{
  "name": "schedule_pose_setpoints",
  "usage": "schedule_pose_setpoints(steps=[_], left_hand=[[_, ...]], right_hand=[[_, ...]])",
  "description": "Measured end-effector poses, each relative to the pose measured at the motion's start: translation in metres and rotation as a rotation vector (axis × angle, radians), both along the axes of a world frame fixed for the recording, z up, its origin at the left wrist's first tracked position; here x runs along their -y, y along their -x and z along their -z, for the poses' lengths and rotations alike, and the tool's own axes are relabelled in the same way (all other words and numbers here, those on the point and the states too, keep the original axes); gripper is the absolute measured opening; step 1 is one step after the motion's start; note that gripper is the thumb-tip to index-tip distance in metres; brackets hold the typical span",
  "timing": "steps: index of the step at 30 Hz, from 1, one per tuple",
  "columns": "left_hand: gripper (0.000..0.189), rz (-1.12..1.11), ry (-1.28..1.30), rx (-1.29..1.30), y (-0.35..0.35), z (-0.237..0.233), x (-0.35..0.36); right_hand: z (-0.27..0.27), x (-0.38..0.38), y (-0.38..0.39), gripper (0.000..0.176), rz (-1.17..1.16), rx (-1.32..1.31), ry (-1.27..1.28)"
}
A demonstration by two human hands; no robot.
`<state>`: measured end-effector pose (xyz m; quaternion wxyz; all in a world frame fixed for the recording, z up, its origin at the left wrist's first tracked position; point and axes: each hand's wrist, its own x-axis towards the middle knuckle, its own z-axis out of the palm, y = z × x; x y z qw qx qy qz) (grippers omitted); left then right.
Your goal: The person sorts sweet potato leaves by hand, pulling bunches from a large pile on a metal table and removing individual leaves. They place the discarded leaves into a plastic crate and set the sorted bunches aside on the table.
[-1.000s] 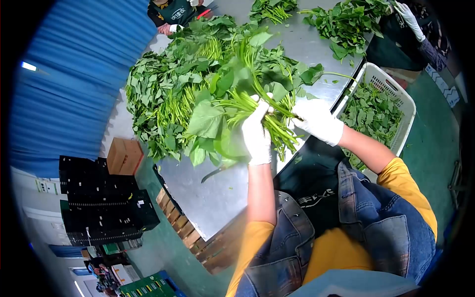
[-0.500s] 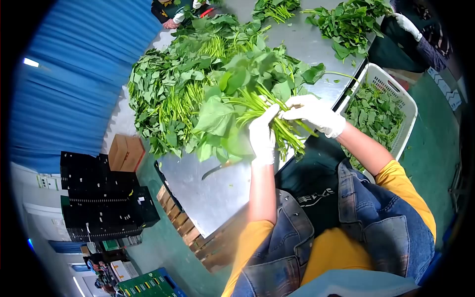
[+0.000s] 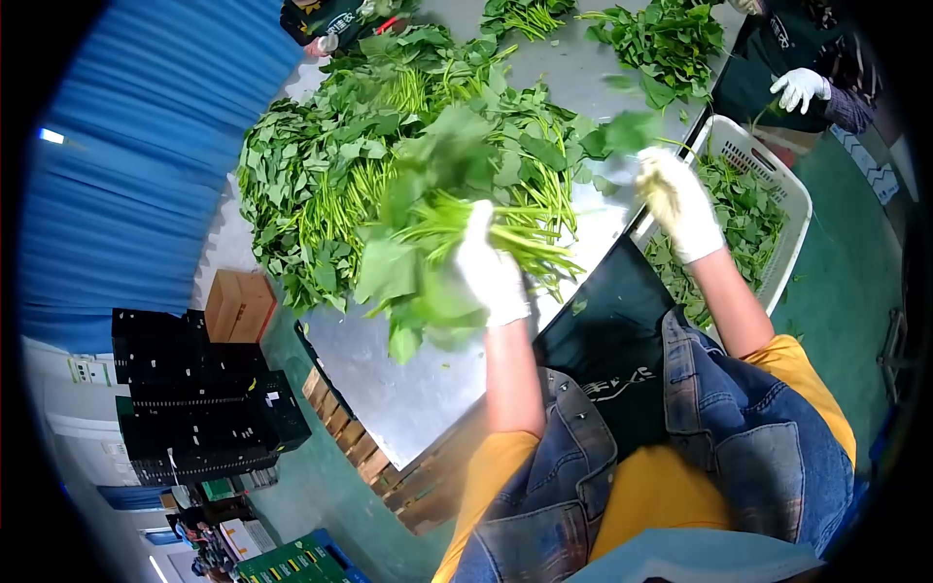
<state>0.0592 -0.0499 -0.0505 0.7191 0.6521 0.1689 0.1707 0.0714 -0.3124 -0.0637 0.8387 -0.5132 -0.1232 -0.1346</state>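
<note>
Gloved in white, my left hand (image 3: 492, 272) is closed around a bunch of leafy green stems (image 3: 442, 219) held over the metal table (image 3: 379, 374). The leaves of that bunch are blurred. My right hand (image 3: 683, 202), also in a white glove, is raised above the near end of a white crate (image 3: 799, 209). Its fingers are bent and smeared, with a blurred leaf by the fingertips, so its hold is unclear. Behind the bunch lies a large heap of leafy greens (image 3: 330, 165). Loose leaves fill the crate.
Smaller piles of greens (image 3: 661, 49) lie at the table's far side. A co-worker's gloved hand (image 3: 801, 89) is beyond the crate, and another person is at the top left. A cardboard box (image 3: 238, 306), black crates (image 3: 194, 408) and a wooden pallet (image 3: 340, 423) stand left.
My right hand has left the stems and moved right, towards the crate. My left hand has shifted slightly left with the bunch. The co-worker's hand at the right has moved lower.
</note>
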Motion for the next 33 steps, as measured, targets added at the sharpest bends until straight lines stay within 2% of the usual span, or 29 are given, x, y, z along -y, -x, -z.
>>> schedule_pose_setpoints(steps=[1, 2, 3, 4, 5, 6, 7, 8, 9, 10, 11, 12, 13, 14, 17, 18, 20, 21, 24, 26, 29, 30, 31, 32, 33], left_hand=[[0.033, -0.119, -0.751, 0.359, 0.009, -0.008, -0.013], [0.027, -0.125, -0.811, 0.416, 0.012, -0.011, -0.033], [0.021, -0.081, -0.171, 0.33, 0.019, -0.036, -0.035], [0.019, -0.03, 0.466, 0.221, 0.026, -0.059, -0.032], [0.019, -0.029, 0.467, 0.22, 0.026, -0.048, -0.036], [0.018, -0.025, 0.236, 0.257, 0.024, -0.029, -0.043], [0.02, -0.021, 0.005, 0.294, 0.022, -0.02, -0.048], [0.02, 0.025, 0.262, 0.192, 0.028, -0.044, -0.034], [0.02, 0.03, 0.114, 0.216, 0.028, -0.036, -0.033], [0.019, 0.034, -0.035, 0.238, 0.03, -0.027, -0.033], [0.019, 0.032, -0.038, 0.24, 0.033, -0.029, -0.031], [0.02, 0.022, 0.217, 0.194, 0.035, -0.033, -0.028], [0.022, 0.012, 0.472, 0.146, 0.036, -0.038, -0.024], [0.022, 0.01, 0.47, 0.15, 0.039, -0.044, -0.02], [0.039, 0.016, 0.445, 0.277, 0.042, -0.048, -0.015], [0.039, 0.009, 0.443, 0.286, 0.042, -0.044, -0.017], [0.035, 0.0, 0.462, 0.308, 0.039, -0.035, -0.023], [0.031, 0.033, 0.545, 0.295, 0.036, -0.02, -0.032], [0.026, -0.083, 0.519, 0.193, 0.036, -0.029, -0.019], [0.025, -0.087, 0.517, 0.201, 0.028, -0.022, -0.015], [0.022, -0.082, 0.437, 0.125, 0.022, -0.03, -0.003], [0.021, -0.069, 0.103, 0.144, 0.022, -0.026, -0.002], [0.022, -0.056, 0.342, 0.064, 0.017, -0.03, 0.001], [0.022, -0.044, 0.58, -0.017, 0.012, -0.035, 0.004], [0.023, 0.009, 0.397, -0.024, 0.014, -0.037, 0.003]], right_hand=[[0.021, 0.041, -0.013, 0.018, -0.302, -0.146, -0.629], [0.028, 0.066, -0.014, 0.029, -0.381, -0.106, -0.97], [0.066, 0.111, -0.031, 0.053, -0.301, -0.054, -1.061], [0.033, 0.103, -0.021, 0.071, 0.018, -0.487, -1.19], [0.035, 0.086, -0.027, 0.075, -0.09, -0.539, -1.091], [0.05, 0.071, -0.033, 0.08, -0.197, -0.59, -0.99], [0.084, 0.059, -0.046, 0.072, -0.381, -0.606, -0.703], [0.058, 0.031, -0.041, 0.055, -0.435, -0.558, -0.295], [0.037, 0.003, -0.039, 0.037, -0.327, -0.512, 0.085], [0.015, -0.018, -0.043, 0.031, -0.267, -0.596, 0.419], [0.053, -0.03, -0.069, 0.029, -0.213, -0.457, 0.537], [0.056, -0.041, -0.078, 0.028, -0.06, -0.346, 0.774], [0.058, -0.051, -0.091, 0.027, -0.051, -0.39, 0.871], [0.06, -0.058, -0.101, 0.026, -0.042, -0.435, 0.969], [0.067, -0.068, -0.118, 0.023, -0.036, -0.402, 1.054], [0.063, -0.062, -0.119, 0.02, -0.05, -0.4, 0.906], [0.06, -0.056, -0.126, 0.018, 0.148, -0.314, 0.571], [0.039, -0.05, -0.118, 0.016, 0.178, -0.253, 0.483], [0.003, -0.049, -0.105, 0.014, 0.261, -0.171, 0.423], [-0.027, -0.054, -0.09, 0.013, 0.164, -0.241, 0.363], [-0.055, -0.066, -0.067, 0.02, 0.234, -0.123, 0.523], [-0.064, -0.071, -0.058, 0.023, 0.208, -0.12, 0.533], [-0.066, -0.074, -0.054, 0.023, 0.269, 0.018, 0.686], [-0.069, -0.082, -0.046, 0.021, 0.192, -0.01, 0.609], [-0.071, -0.086, -0.039, 0.019, 0.203, 0.069, 0.711]])
